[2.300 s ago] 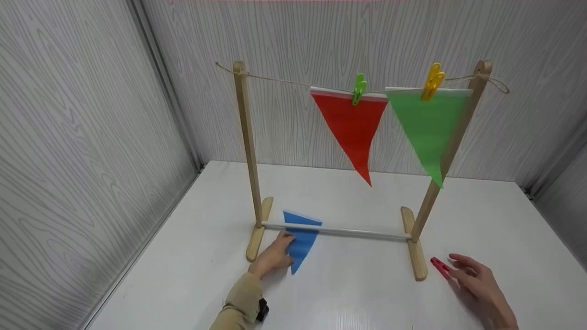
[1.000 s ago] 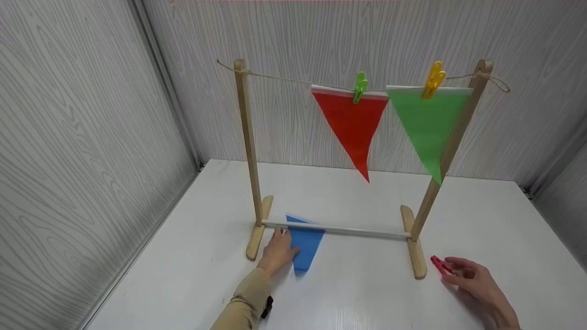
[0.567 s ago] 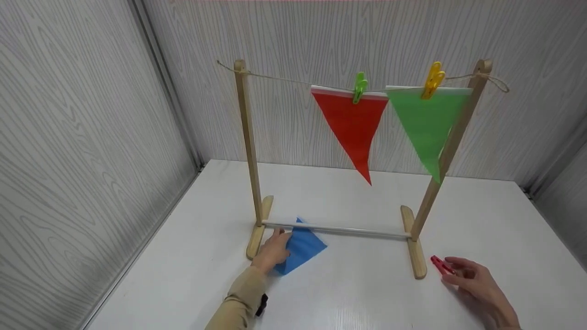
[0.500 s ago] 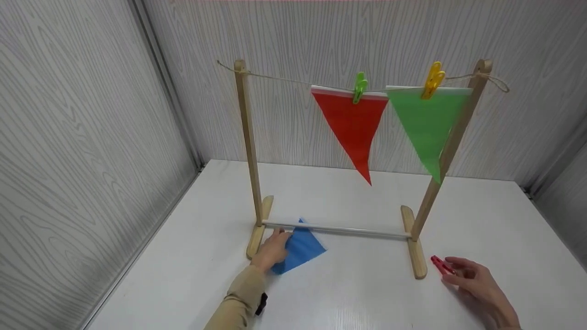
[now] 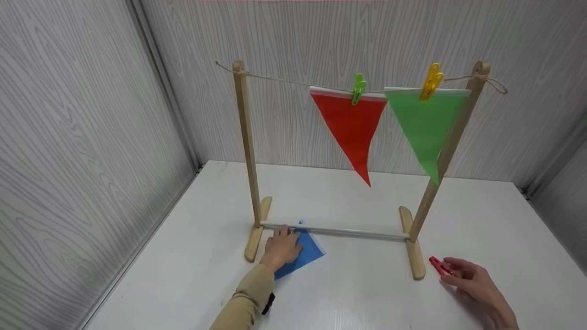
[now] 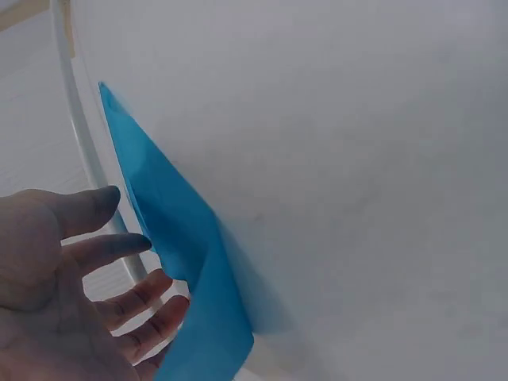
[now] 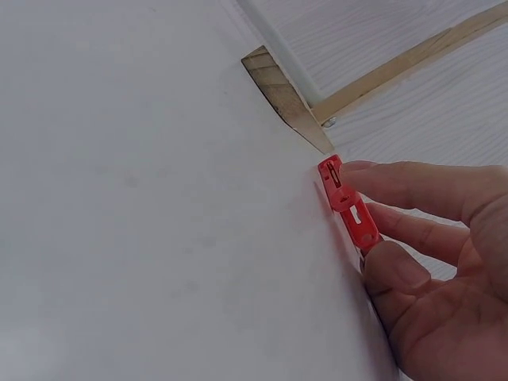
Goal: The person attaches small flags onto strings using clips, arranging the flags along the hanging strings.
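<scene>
A blue triangular pennant lies on the table under the stand's crossbar, its surface bent in the left wrist view. My left hand is over its left part with loosely spread fingers, and the fingertips reach the pennant's edge in the left wrist view. At the right, my right hand holds a red clothespin low at the table, forefinger at one end and thumb at the other. A red pennant and a green pennant hang on the string from a green clothespin and a yellow clothespin.
The wooden stand has a left post, a right post and a white crossbar low over the table. A string runs between the post tops. Wood-patterned panels enclose the white table behind and at both sides.
The blue pennant has turned on the table, its point swinging left under my left hand. My left hand has shifted slightly. My right hand has closed in on the red clothespin, which stays nearly in place.
</scene>
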A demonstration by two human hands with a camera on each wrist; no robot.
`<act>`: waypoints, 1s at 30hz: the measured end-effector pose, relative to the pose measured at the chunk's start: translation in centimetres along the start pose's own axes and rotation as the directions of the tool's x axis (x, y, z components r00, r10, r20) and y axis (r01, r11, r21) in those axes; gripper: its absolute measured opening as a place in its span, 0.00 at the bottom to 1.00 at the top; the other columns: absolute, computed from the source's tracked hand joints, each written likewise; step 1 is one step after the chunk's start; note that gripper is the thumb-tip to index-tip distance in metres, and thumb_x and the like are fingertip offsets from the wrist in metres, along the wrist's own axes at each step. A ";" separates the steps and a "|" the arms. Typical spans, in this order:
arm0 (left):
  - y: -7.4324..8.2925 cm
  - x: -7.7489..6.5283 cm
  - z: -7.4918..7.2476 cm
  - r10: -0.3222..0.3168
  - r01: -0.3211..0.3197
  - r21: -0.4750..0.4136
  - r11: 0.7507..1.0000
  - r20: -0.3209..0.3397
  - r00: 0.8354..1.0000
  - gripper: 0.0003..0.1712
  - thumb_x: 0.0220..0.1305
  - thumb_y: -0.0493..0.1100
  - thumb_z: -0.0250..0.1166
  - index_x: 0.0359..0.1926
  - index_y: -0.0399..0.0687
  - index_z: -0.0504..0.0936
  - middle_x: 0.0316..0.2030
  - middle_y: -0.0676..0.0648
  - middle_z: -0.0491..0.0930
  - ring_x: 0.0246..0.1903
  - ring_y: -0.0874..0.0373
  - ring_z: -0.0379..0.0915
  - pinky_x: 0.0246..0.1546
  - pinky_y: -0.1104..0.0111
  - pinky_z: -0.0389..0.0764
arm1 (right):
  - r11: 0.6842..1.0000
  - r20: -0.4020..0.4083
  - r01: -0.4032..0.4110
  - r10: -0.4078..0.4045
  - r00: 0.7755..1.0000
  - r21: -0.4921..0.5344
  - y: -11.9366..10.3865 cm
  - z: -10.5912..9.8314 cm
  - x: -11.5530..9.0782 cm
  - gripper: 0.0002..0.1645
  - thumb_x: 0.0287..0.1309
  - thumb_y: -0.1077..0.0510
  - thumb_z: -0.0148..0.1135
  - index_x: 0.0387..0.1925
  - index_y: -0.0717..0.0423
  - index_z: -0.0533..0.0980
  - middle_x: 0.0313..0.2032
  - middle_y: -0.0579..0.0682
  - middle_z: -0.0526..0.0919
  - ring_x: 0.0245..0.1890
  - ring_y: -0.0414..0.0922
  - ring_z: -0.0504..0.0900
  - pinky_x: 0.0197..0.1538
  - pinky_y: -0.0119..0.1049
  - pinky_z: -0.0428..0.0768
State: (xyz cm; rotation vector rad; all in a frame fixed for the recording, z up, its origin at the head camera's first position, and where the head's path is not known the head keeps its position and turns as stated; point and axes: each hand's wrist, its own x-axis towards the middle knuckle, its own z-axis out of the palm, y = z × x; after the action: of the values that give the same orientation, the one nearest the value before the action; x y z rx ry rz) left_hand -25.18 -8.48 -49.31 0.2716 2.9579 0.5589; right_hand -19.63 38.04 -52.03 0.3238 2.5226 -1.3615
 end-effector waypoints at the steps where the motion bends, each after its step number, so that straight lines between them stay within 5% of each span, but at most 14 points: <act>1: 0.1 -0.1 0.0 0.005 -0.005 0.015 1.000 0.013 1.000 0.27 0.75 0.46 0.57 0.70 0.42 0.71 0.67 0.35 0.67 0.67 0.39 0.62 0.66 0.42 0.68 | 1.000 0.001 0.002 -0.002 1.000 -0.001 0.0 0.0 0.0 0.49 0.60 0.44 0.70 0.72 0.67 0.61 0.41 0.46 0.78 0.37 0.42 0.73 0.34 0.29 0.78; 8: 1.0 -0.2 0.1 0.074 -0.075 0.032 0.997 0.023 0.997 0.23 0.74 0.45 0.59 0.66 0.49 0.77 0.66 0.40 0.71 0.67 0.42 0.64 0.65 0.44 0.70 | 1.000 0.003 0.012 -0.012 1.000 -0.003 0.1 -0.2 0.0 0.48 0.61 0.44 0.70 0.72 0.67 0.61 0.40 0.45 0.78 0.36 0.42 0.73 0.33 0.29 0.77; 16: 2.2 0.5 1.1 0.050 -0.063 -0.103 0.993 -0.120 0.991 0.20 0.70 0.46 0.64 0.56 0.39 0.82 0.56 0.36 0.79 0.58 0.39 0.74 0.60 0.42 0.74 | 1.000 -0.006 0.005 -0.005 1.000 0.009 0.0 -0.1 -0.3 0.48 0.61 0.46 0.69 0.72 0.67 0.61 0.39 0.44 0.78 0.36 0.41 0.73 0.33 0.29 0.76; 24: 3.6 1.0 2.3 0.019 -0.016 0.017 1.000 -0.207 0.978 0.22 0.65 0.56 0.68 0.47 0.40 0.83 0.46 0.40 0.80 0.49 0.43 0.77 0.53 0.46 0.76 | 0.999 -0.010 -0.026 0.026 1.000 0.029 0.1 0.2 0.0 0.51 0.60 0.43 0.70 0.73 0.66 0.60 0.43 0.46 0.79 0.38 0.42 0.73 0.34 0.29 0.77; 30: 3.7 1.3 2.6 0.013 -0.017 -0.013 1.000 -0.228 0.974 0.22 0.61 0.52 0.72 0.49 0.41 0.82 0.46 0.40 0.80 0.49 0.42 0.76 0.54 0.44 0.75 | 0.999 -0.008 -0.029 0.029 1.000 0.027 0.0 0.3 -0.1 0.51 0.60 0.44 0.71 0.73 0.66 0.59 0.43 0.47 0.78 0.38 0.43 0.73 0.34 0.29 0.76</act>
State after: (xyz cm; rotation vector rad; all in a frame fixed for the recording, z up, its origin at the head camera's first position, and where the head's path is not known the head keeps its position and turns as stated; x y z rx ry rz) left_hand -25.52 -3.87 -50.47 0.2435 3.1727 0.6546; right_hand -19.52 37.82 -52.13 0.3704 2.4983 -1.3878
